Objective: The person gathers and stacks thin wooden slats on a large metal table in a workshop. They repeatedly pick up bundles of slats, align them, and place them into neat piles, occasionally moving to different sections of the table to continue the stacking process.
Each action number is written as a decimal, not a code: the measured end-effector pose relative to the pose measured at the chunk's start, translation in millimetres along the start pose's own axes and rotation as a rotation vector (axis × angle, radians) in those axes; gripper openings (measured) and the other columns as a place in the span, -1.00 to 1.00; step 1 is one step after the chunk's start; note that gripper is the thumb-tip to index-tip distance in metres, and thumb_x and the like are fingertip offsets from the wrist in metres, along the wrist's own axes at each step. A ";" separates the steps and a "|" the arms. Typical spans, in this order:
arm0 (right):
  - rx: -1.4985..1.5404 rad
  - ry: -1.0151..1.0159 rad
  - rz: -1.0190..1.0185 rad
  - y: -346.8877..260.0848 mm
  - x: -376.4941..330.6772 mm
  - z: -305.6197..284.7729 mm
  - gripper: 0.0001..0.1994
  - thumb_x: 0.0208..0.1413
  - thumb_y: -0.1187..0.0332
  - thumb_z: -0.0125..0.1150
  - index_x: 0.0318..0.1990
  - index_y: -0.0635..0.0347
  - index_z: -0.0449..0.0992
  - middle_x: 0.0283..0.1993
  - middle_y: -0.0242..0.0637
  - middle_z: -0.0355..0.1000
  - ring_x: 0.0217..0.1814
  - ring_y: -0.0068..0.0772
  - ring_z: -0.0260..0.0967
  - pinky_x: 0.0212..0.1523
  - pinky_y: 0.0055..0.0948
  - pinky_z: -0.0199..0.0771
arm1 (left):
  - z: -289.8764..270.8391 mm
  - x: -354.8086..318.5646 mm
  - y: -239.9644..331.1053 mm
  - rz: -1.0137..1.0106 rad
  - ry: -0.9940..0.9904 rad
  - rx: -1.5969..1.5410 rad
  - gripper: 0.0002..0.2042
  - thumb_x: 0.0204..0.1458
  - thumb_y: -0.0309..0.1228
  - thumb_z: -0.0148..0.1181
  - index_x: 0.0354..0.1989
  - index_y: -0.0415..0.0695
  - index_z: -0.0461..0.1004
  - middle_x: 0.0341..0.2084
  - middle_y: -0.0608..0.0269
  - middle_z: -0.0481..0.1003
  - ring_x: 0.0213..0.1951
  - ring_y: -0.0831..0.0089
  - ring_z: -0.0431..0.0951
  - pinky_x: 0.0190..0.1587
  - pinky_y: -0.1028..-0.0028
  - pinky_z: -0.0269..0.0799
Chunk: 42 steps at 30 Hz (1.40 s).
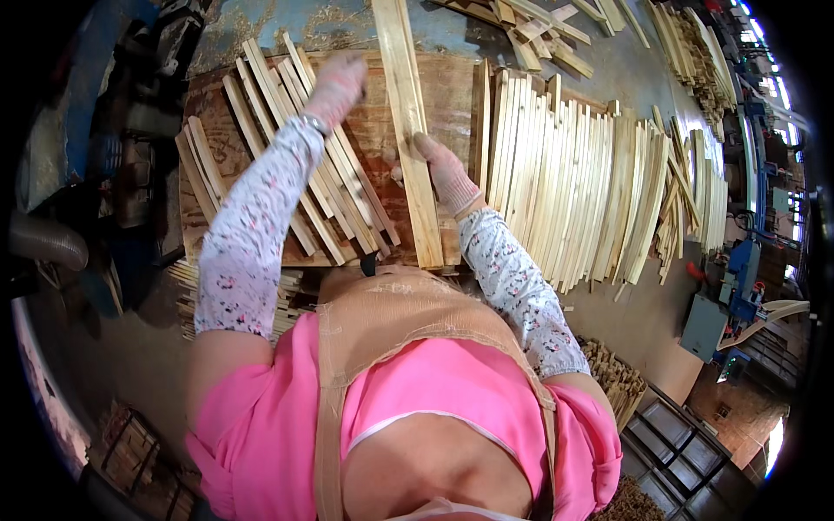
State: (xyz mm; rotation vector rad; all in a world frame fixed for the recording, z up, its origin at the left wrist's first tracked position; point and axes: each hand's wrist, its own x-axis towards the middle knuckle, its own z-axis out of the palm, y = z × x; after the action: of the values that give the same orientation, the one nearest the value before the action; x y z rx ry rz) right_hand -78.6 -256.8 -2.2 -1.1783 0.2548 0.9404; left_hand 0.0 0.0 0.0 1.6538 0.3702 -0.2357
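A long pale wooden board lies almost straight away from me, its near end by my apron. My right hand, in a pinkish knit glove, grips the board's right edge with the thumb on top and the fingers around the side. My left hand, gloved the same way, is curled closed near the far ends of the loose wooden strips, left of the board. Whether anything is inside its fingers is hidden. These strips lie slanted, side by side with gaps, on a brown wooden tabletop.
A dense row of pale strips fills the right side. Two strips rest at the table's left edge. More loose wood is heaped beyond the far edge. Dark machinery stands left; a blue and grey machine stands right.
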 end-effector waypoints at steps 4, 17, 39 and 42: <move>-0.017 0.056 -0.130 -6.5 -18.9 -6.5 -0.39 0.42 0.03 0.14 0.37 0.39 0.33 -0.04 -0.08 0.62 -0.12 -0.29 0.64 -0.08 -0.38 0.72 | 67.0 -61.2 8.6 -0.082 -0.005 -0.025 -0.23 0.17 -0.06 0.33 0.43 -0.35 0.29 0.27 -0.22 0.48 0.18 0.04 0.58 0.38 0.14 0.38; -0.150 0.887 -0.361 37.6 -192.7 -158.1 -0.52 0.45 0.04 0.17 0.18 0.35 0.52 -0.07 -0.11 0.63 -0.11 -0.29 0.58 -0.02 -0.28 0.64 | 350.4 -81.3 4.9 0.035 -0.339 0.211 -0.16 0.17 0.04 0.35 0.40 -0.43 0.28 0.18 -0.27 0.54 0.22 0.01 0.56 0.28 0.26 0.43; 0.550 0.720 -0.690 110.5 -377.5 -325.0 -0.12 0.38 -0.43 -0.20 0.24 0.38 0.42 -0.13 -0.02 0.62 -0.34 -0.37 0.56 -0.40 -0.44 0.60 | 586.3 -67.2 25.9 0.430 -0.849 0.753 -0.08 0.31 0.28 -0.02 0.52 -0.34 0.11 0.33 -0.32 0.40 0.32 -0.11 0.48 0.41 0.15 0.33; 0.519 0.602 -0.569 90.9 -342.7 -314.4 -0.16 0.38 -0.39 -0.11 0.13 0.42 0.48 -0.23 -0.10 0.59 -0.41 -0.39 0.52 -0.36 -0.42 0.62 | 522.3 -73.8 38.8 0.902 -0.603 0.907 -0.16 0.26 0.19 0.10 0.54 -0.16 0.15 0.46 -0.22 0.23 0.46 -0.08 0.27 0.53 0.09 0.11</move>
State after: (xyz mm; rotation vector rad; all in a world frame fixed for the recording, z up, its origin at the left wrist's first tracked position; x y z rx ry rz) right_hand -264.6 -692.0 22.3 -0.9373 0.5701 -0.0099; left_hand -21.0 -528.5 1.1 2.3205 -1.0789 -0.2075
